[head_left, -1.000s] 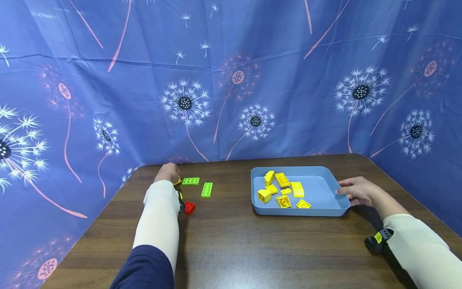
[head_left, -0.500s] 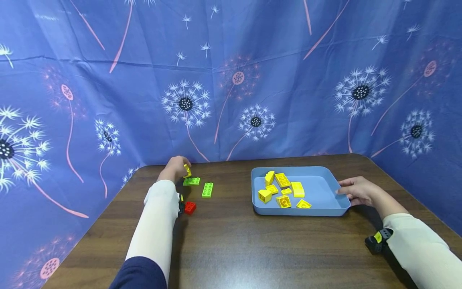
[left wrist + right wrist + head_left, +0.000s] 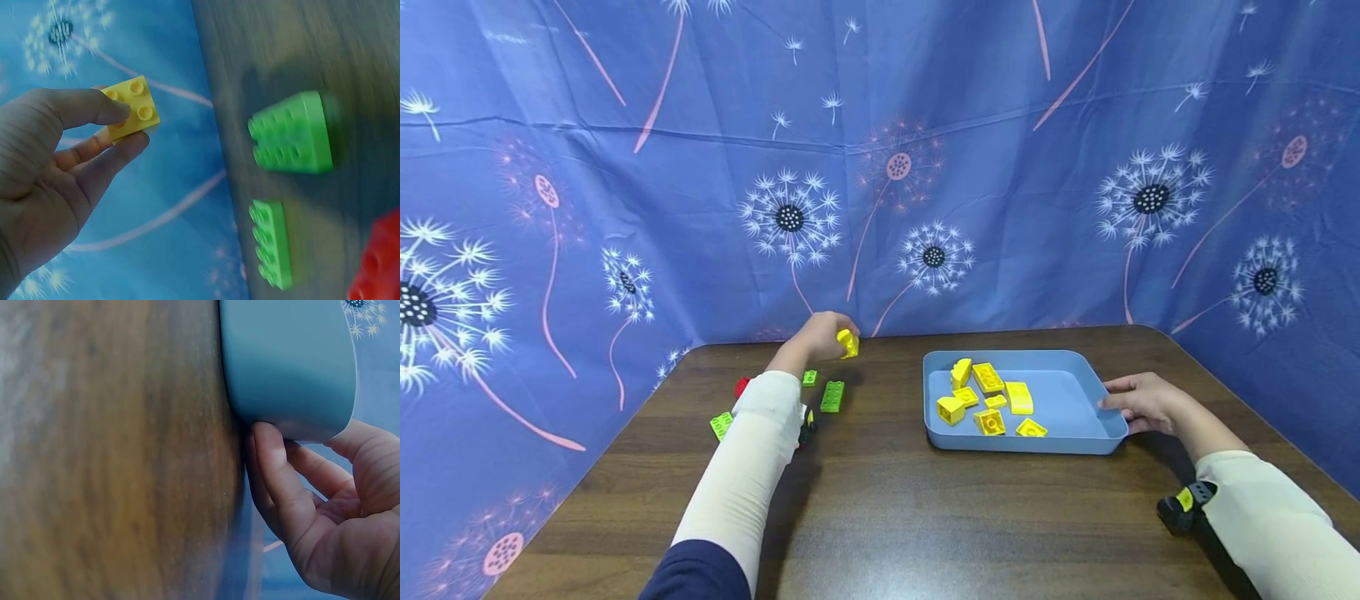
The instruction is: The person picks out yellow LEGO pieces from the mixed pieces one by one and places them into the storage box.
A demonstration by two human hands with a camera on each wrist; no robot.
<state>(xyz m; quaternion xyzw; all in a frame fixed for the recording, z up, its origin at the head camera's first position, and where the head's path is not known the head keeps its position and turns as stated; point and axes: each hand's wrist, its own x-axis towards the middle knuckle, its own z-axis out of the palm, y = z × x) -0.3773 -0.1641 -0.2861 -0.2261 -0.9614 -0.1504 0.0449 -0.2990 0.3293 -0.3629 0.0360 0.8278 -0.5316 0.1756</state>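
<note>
My left hand [image 3: 818, 335] pinches a yellow toy brick [image 3: 848, 342] between thumb and fingers, raised above the back edge of the table. In the left wrist view the studs of this yellow brick [image 3: 134, 103] show beside the thumb. At the right, my right hand [image 3: 1150, 402] grips the end of a shallow blue tray [image 3: 1060, 442]. The right wrist view shows fingers against the outside of the tray's end wall [image 3: 294, 375], low near the table. Several yellow bricks lie in the tray's left half, one of them a smooth-topped brick [image 3: 1019, 397].
Around the left forearm lie green bricks: one flat [image 3: 832, 397], one [image 3: 809, 378] behind the wrist, one [image 3: 722, 425] left of the sleeve. A red brick [image 3: 742, 386] shows beyond the sleeve. A blue dandelion-patterned cloth [image 3: 1000, 208] hangs behind the wooden table [image 3: 940, 517].
My left hand has lifted the yellow brick from the back left and carried it right towards the tray. Green and red bricks left of the forearm have come into view. The right hand and tray stay put.
</note>
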